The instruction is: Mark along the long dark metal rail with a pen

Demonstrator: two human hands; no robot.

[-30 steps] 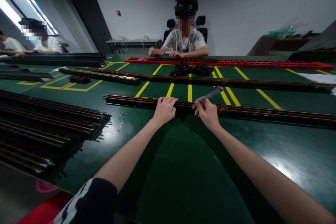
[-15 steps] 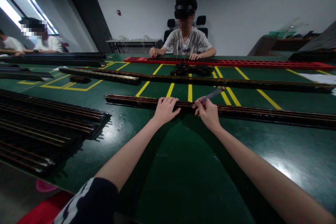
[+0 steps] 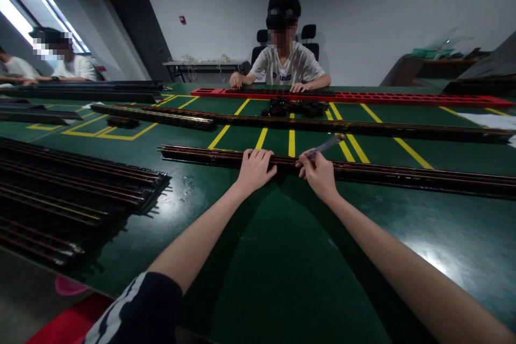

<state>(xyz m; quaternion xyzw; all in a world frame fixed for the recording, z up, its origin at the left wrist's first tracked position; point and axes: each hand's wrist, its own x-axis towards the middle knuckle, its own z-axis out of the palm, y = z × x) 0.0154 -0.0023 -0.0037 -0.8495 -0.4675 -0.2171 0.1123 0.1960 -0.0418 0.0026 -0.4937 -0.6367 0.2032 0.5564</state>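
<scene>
A long black rail with copper-coloured strips lies across the green table in front of me. My left hand grips it, fingers over the far side and thumb along the near side. Just to the right, my right hand is closed around a screwdriver with a clear handle. The screwdriver slants up to the right, its lower end at the rail between my hands. The tip is too small to make out.
Several similar rails are stacked at the left. Another long rail lies beyond mine, near a dark cluster of parts. Across the table, a co-worker has both hands at a red slotted frame.
</scene>
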